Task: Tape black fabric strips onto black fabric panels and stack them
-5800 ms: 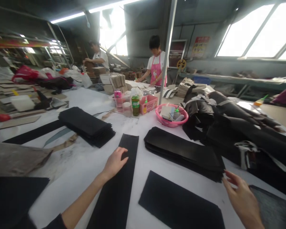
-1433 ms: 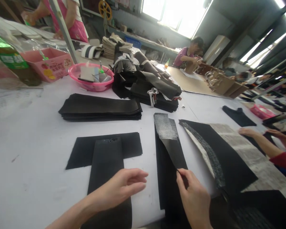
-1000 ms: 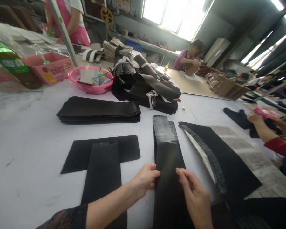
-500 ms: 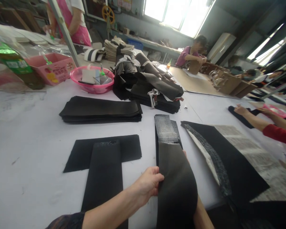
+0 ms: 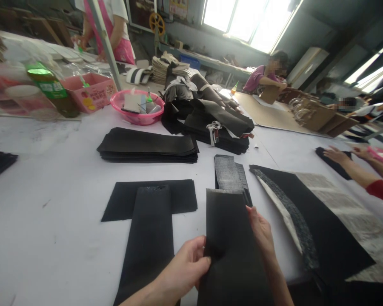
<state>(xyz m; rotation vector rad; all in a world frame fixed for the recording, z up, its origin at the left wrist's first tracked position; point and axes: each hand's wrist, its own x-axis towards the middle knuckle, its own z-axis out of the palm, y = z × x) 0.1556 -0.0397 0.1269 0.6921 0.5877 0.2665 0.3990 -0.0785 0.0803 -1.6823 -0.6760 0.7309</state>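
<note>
A long black sheet strip (image 5: 228, 246) is held up between my two hands, a thin pale edge along its far end. My left hand (image 5: 191, 263) pinches its left edge, thumb on top. On the right edge, my right hand (image 5: 261, 231) grips with its fingers partly behind the sheet. Just beyond lie black pieces with a whitish, streaked coating (image 5: 226, 172). To the left, one black strip (image 5: 153, 238) lies lengthwise over a crosswise black piece (image 5: 185, 197), with a shiny smear at its far end.
Farther back are a stack of black strips (image 5: 147, 146), a pink basin (image 5: 137, 114), a pink box (image 5: 92, 95), a green-labelled bottle (image 5: 51, 89) and a heap of dark pieces (image 5: 210, 114). Large black pieces (image 5: 325, 225) lie right. A co-worker's red-sleeved arms (image 5: 370, 178) reach in there.
The strip has been drawn toward me, off the coated pieces, baring more of them. My right hand has come into view at its right edge. The camera view has shifted left.
</note>
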